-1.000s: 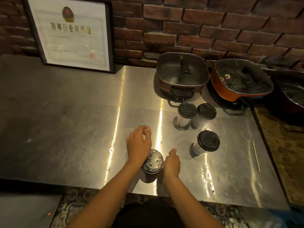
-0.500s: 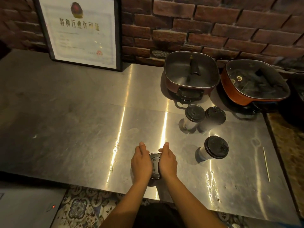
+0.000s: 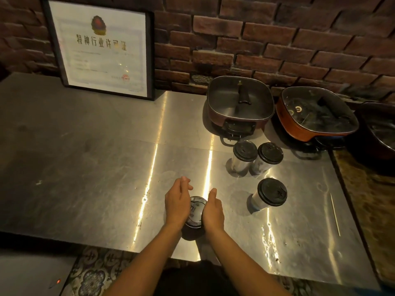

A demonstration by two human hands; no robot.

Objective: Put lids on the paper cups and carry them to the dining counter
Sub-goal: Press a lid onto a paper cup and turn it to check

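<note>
Left hand (image 3: 177,202), right hand (image 3: 213,211), straight-fingered, seemingly pressing cup lid (image 3: 197,208)

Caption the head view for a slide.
Left hand and right hand flank one lidded cup; three lidded cups stand nearby.

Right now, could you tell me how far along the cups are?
Done: three cups stand lidded on the steel counter. In hand: the left hand and right hand flank the fourth cup, lid on, seating unclear. Left: carrying all four over.
</note>
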